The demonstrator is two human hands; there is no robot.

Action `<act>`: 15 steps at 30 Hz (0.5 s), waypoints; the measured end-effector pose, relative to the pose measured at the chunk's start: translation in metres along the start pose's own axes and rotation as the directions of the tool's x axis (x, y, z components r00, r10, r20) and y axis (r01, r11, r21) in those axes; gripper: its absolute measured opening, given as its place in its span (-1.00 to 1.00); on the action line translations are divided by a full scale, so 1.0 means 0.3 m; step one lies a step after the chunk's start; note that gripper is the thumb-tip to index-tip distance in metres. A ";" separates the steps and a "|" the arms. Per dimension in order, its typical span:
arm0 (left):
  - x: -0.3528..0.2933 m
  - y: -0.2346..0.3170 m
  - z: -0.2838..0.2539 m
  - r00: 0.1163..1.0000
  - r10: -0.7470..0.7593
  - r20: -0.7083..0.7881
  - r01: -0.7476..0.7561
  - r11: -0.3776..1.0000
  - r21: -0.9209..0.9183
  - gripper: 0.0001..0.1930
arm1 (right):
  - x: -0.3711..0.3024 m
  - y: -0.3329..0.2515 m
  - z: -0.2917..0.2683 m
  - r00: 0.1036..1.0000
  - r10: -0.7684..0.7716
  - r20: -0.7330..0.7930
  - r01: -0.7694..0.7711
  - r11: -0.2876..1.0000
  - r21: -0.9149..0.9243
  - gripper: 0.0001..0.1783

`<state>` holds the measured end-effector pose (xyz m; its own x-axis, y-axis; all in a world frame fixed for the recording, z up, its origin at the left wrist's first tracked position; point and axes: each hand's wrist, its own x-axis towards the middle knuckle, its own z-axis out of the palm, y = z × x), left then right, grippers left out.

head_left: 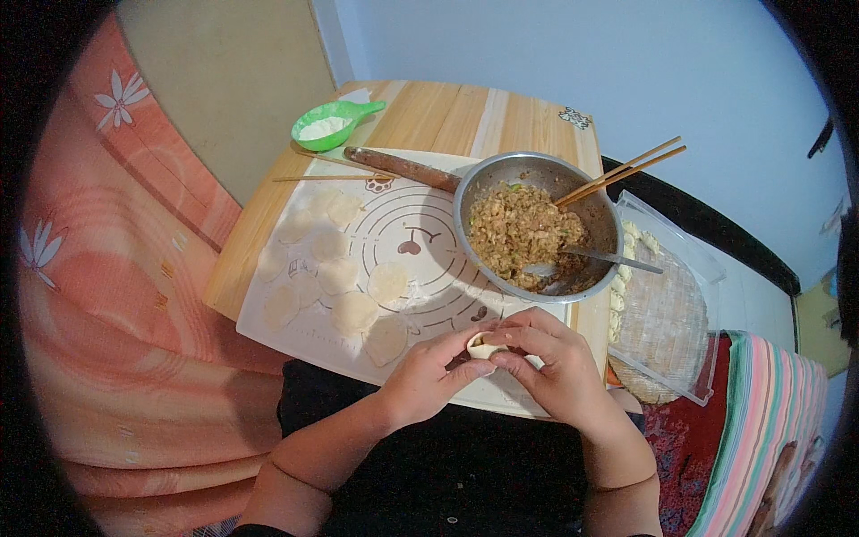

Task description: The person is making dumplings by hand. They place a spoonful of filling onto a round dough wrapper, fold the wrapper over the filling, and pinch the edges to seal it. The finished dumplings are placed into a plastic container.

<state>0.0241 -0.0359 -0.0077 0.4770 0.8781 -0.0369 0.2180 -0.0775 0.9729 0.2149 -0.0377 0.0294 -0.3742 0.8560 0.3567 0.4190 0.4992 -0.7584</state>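
Note:
Between my two hands, over the near edge of a white pastry mat (429,166), is a dumpling (484,348), its pale wrapper folded up around a bit of filling. My left hand (431,371) pinches it from the left with thumb and fingers. From the other side my right hand (557,362) grips its rim, the fingers curled over the top. Several round dough wrappers (355,312) lie on the left part of the mat, some overlapping. Just beyond my hands stands a steel bowl (462,208) of minced filling (519,224), with a metal spoon (617,259) and chopsticks (626,170) in it.
A rolling pin (403,167) rests against the bowl's left side. Thin sticks (327,177) and a green scoop of flour (327,123) are at the far left. Right of the wooden table (429,116), a round woven tray (667,313) holds a row of finished dumplings (619,291).

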 end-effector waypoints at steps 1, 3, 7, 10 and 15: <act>0.000 0.002 -0.001 1.000 -0.003 0.006 0.003 1.000 0.021 -0.56 | -0.002 0.001 0.001 1.000 0.014 -0.004 -0.014 1.000 0.024 -0.77; 0.001 0.001 -0.001 1.000 -0.023 0.020 0.023 1.000 -0.020 -0.57 | -0.007 0.004 0.006 0.999 0.040 -0.011 -0.039 0.997 0.071 -0.80; 0.004 -0.038 0.017 0.999 -0.036 -0.025 0.027 0.958 -0.285 -0.60 | -0.010 -0.002 0.018 0.993 0.095 -0.070 -0.096 0.995 -0.003 -0.85; 0.012 -0.057 0.017 0.999 -0.038 -0.018 0.031 0.959 -0.282 -0.58 | -0.006 -0.007 0.020 0.990 0.059 -0.127 -0.070 0.994 -0.084 -0.84; 0.019 -0.052 0.041 0.999 -0.020 -0.038 0.006 0.940 -0.340 -0.63 | -0.002 -0.019 0.032 0.986 -0.022 -0.163 -0.009 0.983 -0.186 -0.81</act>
<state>0.0339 -0.0354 -0.0259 0.4402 0.8967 -0.0475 -0.0817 0.0926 0.9923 0.2048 -0.0423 0.0280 -0.2432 0.8553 0.4575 0.5689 0.5078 -0.6469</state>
